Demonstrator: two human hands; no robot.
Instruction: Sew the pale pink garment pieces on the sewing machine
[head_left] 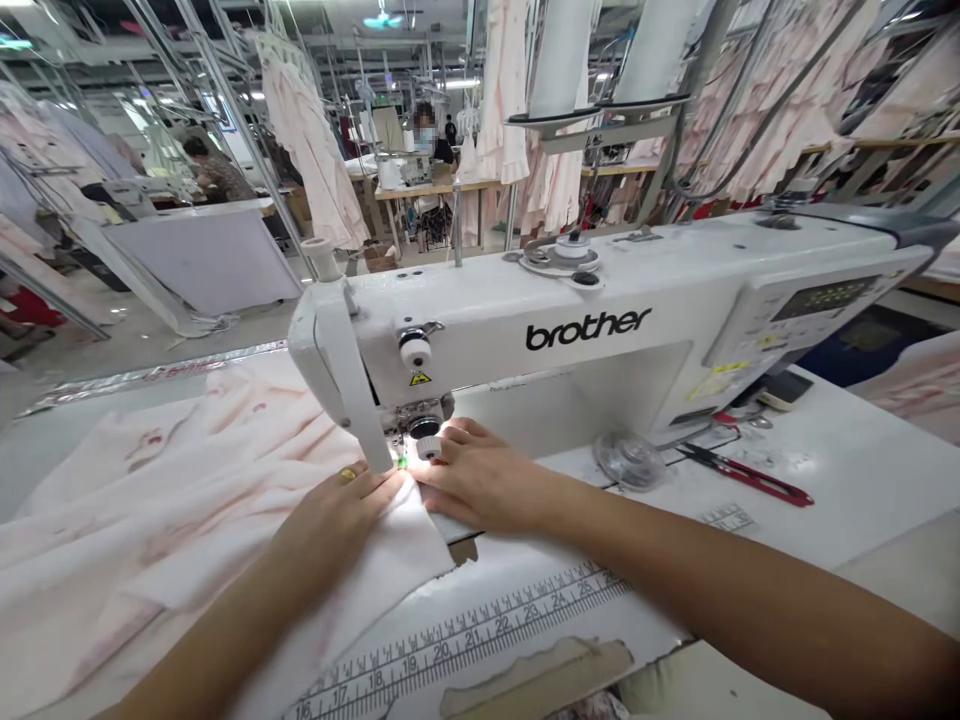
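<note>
Pale pink fabric (180, 500) with small reddish marks lies bunched on the left of the sewing machine (465, 320), and its edge runs under the needle area. My left hand (349, 500), with a ring on one finger, lies flat on the fabric, fingertips just left of the presser foot (402, 460). On the other side, my right hand (484, 480) rests with fingers stretched out and apart, its fingertips by the fabric edge and the foot. Some fingers are partly hidden behind the machine's needle parts. A light shines on the stitching spot.
Red-handled thread snips (750, 475) and a clear round case (628, 460) lie right of my hand. A printed ruler strip (480, 640) runs along the table's front. Thread cones (559, 60) stand above; hanging garments (307, 140) and other workers are beyond.
</note>
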